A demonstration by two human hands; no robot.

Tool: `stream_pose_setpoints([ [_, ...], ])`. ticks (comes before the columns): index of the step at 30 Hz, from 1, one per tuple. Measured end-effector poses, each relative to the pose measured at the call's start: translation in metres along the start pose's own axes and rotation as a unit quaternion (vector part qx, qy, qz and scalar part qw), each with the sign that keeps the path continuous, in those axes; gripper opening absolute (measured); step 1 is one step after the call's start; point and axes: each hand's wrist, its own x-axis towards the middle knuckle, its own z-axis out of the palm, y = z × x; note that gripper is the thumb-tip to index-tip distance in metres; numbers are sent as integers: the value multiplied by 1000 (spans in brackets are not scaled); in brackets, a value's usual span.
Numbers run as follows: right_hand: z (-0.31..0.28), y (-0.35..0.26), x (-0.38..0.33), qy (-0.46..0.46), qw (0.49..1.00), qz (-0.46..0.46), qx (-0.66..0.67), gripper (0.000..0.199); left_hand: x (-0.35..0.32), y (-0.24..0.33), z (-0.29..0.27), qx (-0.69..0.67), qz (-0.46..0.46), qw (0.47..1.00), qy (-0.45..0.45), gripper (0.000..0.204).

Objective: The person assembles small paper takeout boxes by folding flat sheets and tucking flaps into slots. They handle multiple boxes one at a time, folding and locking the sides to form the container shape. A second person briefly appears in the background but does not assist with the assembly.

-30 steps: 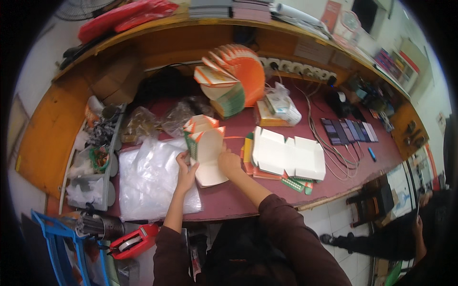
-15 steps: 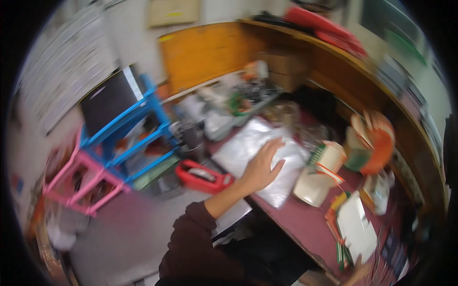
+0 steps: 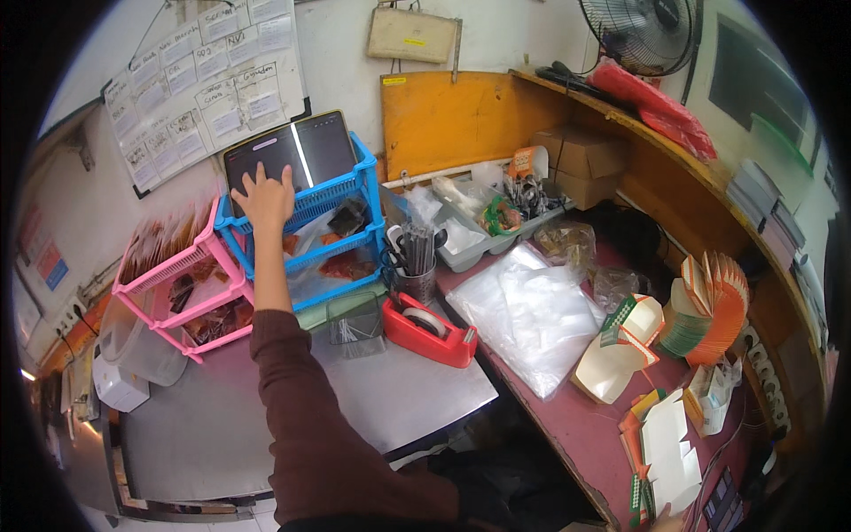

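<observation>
My left hand (image 3: 265,197) is stretched out over a dark tablet (image 3: 330,152), fingers spread, the tips at its screen. The tablet leans on top of a blue basket rack (image 3: 306,213). In this hand I see nothing held. Of my right hand (image 3: 667,522) only a sliver shows at the lower edge, by an unfolded white paper food box (image 3: 671,454); its fingers are mostly hidden. Partly folded paper boxes (image 3: 612,363) stand farther back on the maroon table (image 3: 554,412), beside a pile of clear plastic bags (image 3: 532,306).
A red tape dispenser (image 3: 428,332) sits on the metal table (image 3: 390,401), near a holder of cutlery (image 3: 415,266). The pink rack (image 3: 177,293) holds packets. A grey tray (image 3: 470,253) lies behind the bags, and stacked orange-green cartons (image 3: 714,306) stand at right.
My left hand has gone from above the plastic bags leftward to the tablet. The view has shifted and is sharper. My right hand shows less at the lower edge.
</observation>
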Motion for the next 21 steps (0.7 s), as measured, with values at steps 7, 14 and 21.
stream_pose_setpoints([
  [7, -7, -9, 1, 139, 983, -115, 17, 60, -25, 30, -28, 26, -15, 996, 89, 58],
  [14, -14, -20, 39, 84, 953, 14, 290, 40, -133, 121, -46, -341, 299, 891, -11, 40],
  [21, -7, -24, 98, -10, 951, -4, 310, 49, -412, 278, -59, -627, 654, 305, -294, 31],
])
